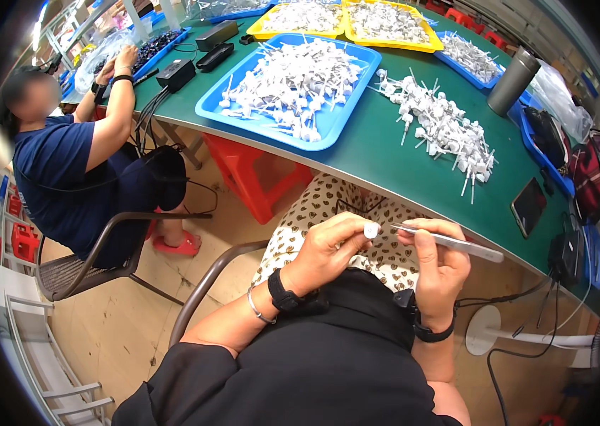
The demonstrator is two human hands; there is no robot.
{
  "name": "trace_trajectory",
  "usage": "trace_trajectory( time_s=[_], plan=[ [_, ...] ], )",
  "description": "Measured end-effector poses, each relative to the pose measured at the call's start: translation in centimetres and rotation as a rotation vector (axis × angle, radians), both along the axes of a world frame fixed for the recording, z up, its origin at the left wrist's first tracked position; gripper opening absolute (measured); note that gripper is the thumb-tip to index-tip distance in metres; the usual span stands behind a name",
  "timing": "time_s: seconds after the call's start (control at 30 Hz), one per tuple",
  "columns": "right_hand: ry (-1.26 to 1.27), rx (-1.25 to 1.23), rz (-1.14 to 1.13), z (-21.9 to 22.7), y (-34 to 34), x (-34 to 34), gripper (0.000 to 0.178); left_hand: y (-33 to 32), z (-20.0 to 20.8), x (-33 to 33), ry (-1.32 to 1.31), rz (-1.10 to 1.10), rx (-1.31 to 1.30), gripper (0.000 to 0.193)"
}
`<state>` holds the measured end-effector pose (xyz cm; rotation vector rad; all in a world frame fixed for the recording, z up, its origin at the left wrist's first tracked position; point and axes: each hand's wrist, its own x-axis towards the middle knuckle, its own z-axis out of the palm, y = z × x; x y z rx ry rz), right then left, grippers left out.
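Above my lap, my left hand pinches a small white plastic part with a round end between thumb and fingers. Opposite it, my right hand grips metal tweezers, their tips pointing left at the part, a short gap away. Whether the tweezers hold anything is too small to tell. Beyond my hands, a loose pile of similar white parts with thin stems lies on the green table. To its left, a blue tray is heaped with more of them.
Yellow trays of white parts stand at the back. On the right are a grey bottle, a phone and a black box with cables. A co-worker sits at the left, hands over dark parts. A red stool stands beneath the table.
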<state>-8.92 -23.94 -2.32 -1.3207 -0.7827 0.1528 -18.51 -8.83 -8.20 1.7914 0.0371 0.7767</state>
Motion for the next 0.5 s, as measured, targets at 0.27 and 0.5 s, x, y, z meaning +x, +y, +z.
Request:
trace_trajectory(
  time_s=[0.27,0.5],
  plan=[
    [0.101,0.096,0.021,-0.3,-0.7,1.4,0.014,2.3,3.5,0.6,-0.023,0.077,0.029,0.017],
    [0.085,0.133,0.022,0.0,-1.0,1.7,0.014,16.6,9.2,4.8,-0.073,0.713,0.611,0.029]
  ],
)
